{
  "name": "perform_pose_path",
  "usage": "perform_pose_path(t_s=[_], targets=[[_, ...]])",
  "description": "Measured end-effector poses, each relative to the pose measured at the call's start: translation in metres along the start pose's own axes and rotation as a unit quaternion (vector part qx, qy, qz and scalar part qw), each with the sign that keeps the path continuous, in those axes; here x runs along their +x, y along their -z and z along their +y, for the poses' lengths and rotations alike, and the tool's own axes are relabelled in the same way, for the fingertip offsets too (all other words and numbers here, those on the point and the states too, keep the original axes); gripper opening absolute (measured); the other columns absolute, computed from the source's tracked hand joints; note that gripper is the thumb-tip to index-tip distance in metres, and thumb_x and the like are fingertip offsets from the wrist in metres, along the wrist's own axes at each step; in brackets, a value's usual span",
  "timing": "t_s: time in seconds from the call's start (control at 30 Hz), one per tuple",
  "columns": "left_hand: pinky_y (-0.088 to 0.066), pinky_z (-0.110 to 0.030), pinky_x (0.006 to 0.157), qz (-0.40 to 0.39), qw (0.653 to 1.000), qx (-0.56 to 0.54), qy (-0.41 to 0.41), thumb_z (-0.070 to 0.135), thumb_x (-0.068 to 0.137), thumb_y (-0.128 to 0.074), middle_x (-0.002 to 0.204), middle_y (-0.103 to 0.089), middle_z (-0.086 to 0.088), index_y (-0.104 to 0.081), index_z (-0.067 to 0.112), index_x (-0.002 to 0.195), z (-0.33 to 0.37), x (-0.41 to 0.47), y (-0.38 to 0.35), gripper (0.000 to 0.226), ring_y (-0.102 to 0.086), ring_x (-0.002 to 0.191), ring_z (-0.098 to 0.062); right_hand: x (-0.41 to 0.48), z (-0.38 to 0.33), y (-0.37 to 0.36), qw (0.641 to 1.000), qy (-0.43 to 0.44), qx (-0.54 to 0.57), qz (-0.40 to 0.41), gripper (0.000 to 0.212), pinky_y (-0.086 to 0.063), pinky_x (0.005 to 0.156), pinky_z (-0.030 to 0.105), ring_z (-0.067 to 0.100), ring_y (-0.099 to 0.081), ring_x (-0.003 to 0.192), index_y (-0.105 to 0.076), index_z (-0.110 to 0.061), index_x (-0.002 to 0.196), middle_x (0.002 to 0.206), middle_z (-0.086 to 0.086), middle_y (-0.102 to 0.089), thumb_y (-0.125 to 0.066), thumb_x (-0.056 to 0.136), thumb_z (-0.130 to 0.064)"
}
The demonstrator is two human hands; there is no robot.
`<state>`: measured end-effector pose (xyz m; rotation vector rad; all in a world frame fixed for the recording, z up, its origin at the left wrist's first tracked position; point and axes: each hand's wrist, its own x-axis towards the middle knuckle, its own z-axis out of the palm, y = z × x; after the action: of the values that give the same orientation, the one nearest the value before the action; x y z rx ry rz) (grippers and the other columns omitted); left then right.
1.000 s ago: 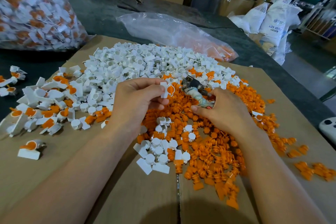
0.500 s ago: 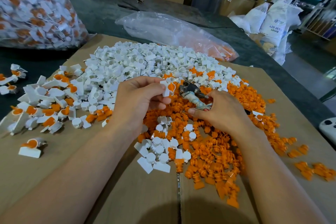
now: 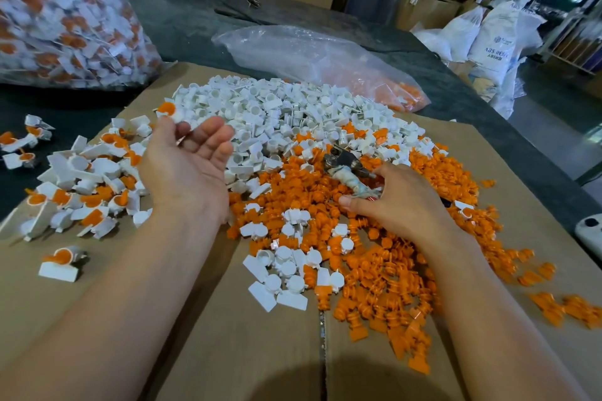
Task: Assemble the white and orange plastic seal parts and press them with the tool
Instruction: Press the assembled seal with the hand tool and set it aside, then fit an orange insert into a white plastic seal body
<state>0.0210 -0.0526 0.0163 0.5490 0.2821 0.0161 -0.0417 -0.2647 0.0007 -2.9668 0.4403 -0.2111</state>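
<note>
At the far left a large clear bag of finished seals (image 3: 65,16) stands on the dark desk (image 3: 195,19). Below it, a loose heap of assembled seals (image 3: 88,185) lies on the left part of the cardboard sheet (image 3: 260,352). The left hand (image 3: 189,169) hovers palm up over the inner edge of that heap, its fingers (image 3: 213,137) loosely spread and slightly bent. One white and orange seal (image 3: 167,111) sits right at the fingertips, blurred, and whether it touches them cannot be told. In the middle the white parts (image 3: 277,107) are piled towards the far side of the cardboard, with the orange parts (image 3: 374,270) spread nearer and to the right. Behind them lies a crumpled plastic bag (image 3: 309,55) holding a few orange pieces. The right hand (image 3: 400,205) rests on the orange pile, its fingers (image 3: 389,169) curled round the taped handle of the metal tool (image 3: 348,169), whose head points up and left. White sacks (image 3: 495,42) stand on the floor at the far right.
</note>
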Motion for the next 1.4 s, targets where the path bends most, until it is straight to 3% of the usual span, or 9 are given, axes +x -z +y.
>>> perform_pose_path(t_s=[0.4, 0.57, 0.67, 0.8, 0.87, 1.0, 1.17, 1.27, 1.4], targets=[[-0.045, -0.016, 0.048, 0.091, 0.992, -0.081, -0.036, 0.022, 0.100, -0.038, 0.075, -0.064, -0.004, -0.050, 0.015, 0.123, 0.015, 0.015, 0.007, 0.027, -0.063, 0.050, -0.009, -0.001, 0.000, 0.000, 1.000, 0.003, -0.001, 0.001, 0.079, -0.031, 0.077, 0.028, 0.022, -0.048, 0.108, -0.050, -0.013, 0.120, 0.119, 0.006, -0.053, -0.057, 0.067, -0.070], [-0.045, -0.015, 0.045, 0.047, 0.988, 0.142, -0.027, 0.014, 0.093, -0.053, 0.064, -0.065, 0.003, -0.061, 0.014, 0.101, 0.010, 0.009, 0.005, 0.012, -0.059, 0.047, -0.005, 0.000, 0.001, -0.001, 1.000, 0.000, 0.002, -0.001, 0.077, -0.032, 0.075, 0.028, 0.021, -0.049, 0.104, -0.050, -0.013, 0.118, 0.114, 0.006, -0.053, -0.058, 0.066, -0.070], [-0.045, -0.015, 0.044, -0.043, 0.914, 0.391, -0.100, 0.007, 0.088, -0.059, 0.067, -0.064, 0.005, -0.062, 0.020, 0.080, 0.000, 0.004, 0.004, 0.015, -0.058, 0.049, -0.002, 0.000, 0.001, -0.001, 1.000, 0.001, 0.000, -0.004, 0.082, -0.034, 0.079, 0.029, 0.023, -0.048, 0.109, -0.048, -0.012, 0.123, 0.119, 0.007, -0.051, -0.057, 0.067, -0.070], [-0.040, -0.026, 0.066, -0.110, 0.684, 0.673, -0.260, 0.010, 0.084, -0.063, 0.088, -0.059, 0.004, -0.066, 0.021, 0.087, -0.014, 0.003, 0.009, 0.012, -0.057, 0.081, -0.013, -0.001, 0.003, -0.001, 1.000, 0.000, 0.004, -0.011, 0.085, -0.035, 0.083, 0.031, 0.023, -0.045, 0.113, -0.046, -0.012, 0.127, 0.123, 0.007, -0.049, -0.057, 0.066, -0.070], [-0.037, -0.030, 0.073, -0.119, 0.606, 0.734, -0.283, 0.011, 0.084, -0.063, 0.101, -0.054, 0.001, -0.067, 0.020, 0.097, -0.018, 0.006, 0.012, 0.017, -0.053, 0.100, -0.021, 0.000, 0.003, -0.001, 1.000, 0.000, 0.009, -0.014, 0.085, -0.035, 0.084, 0.031, 0.023, -0.045, 0.114, -0.045, -0.013, 0.127, 0.124, 0.007, -0.049, -0.058, 0.066, -0.070], [-0.040, -0.039, 0.087, -0.114, 0.533, 0.790, -0.281, 0.011, 0.086, -0.060, 0.116, -0.055, -0.008, -0.068, 0.017, 0.105, -0.019, 0.007, 0.012, 0.021, -0.049, 0.112, -0.029, 0.001, 0.004, 0.000, 1.000, -0.001, 0.016, -0.019, 0.085, -0.036, 0.088, 0.033, 0.024, -0.044, 0.117, -0.045, -0.013, 0.128, 0.129, 0.007, -0.048, -0.058, 0.066, -0.070], [-0.043, -0.042, 0.084, -0.112, 0.478, 0.826, -0.278, 0.009, 0.089, -0.056, 0.111, -0.058, -0.010, -0.069, 0.016, 0.102, -0.018, 0.009, 0.014, 0.020, -0.053, 0.105, -0.032, 0.001, 0.007, -0.001, 0.999, -0.003, 0.035, -0.015, 0.084, -0.034, 0.089, 0.032, 0.023, -0.041, 0.121, -0.046, -0.017, 0.131, 0.132, 0.007, -0.045, -0.060, 0.066, -0.067], [-0.040, -0.037, 0.076, -0.113, 0.492, 0.805, -0.310, 0.010, 0.088, -0.057, 0.103, -0.061, -0.008, -0.069, 0.015, 0.094, -0.018, 0.010, 0.014, 0.014, -0.055, 0.094, -0.029, 0.001, 0.007, -0.001, 0.999, -0.009, 0.040, -0.018, 0.086, -0.034, 0.092, 0.033, 0.023, -0.039, 0.123, -0.044, -0.017, 0.133, 0.133, 0.007, -0.043, -0.062, 0.065, -0.067], [-0.034, -0.009, 0.062, -0.144, 0.659, 0.674, -0.300, 0.018, 0.088, -0.061, 0.083, -0.060, 0.006, -0.057, 0.024, 0.074, -0.018, 0.001, 0.009, 0.016, -0.050, 0.071, -0.003, 0.002, 0.005, 0.000, 0.999, -0.007, 0.027, -0.021, 0.088, -0.034, 0.098, 0.034, 0.023, -0.036, 0.125, -0.042, -0.016, 0.135, 0.134, 0.007, -0.040, -0.062, 0.065, -0.066]])
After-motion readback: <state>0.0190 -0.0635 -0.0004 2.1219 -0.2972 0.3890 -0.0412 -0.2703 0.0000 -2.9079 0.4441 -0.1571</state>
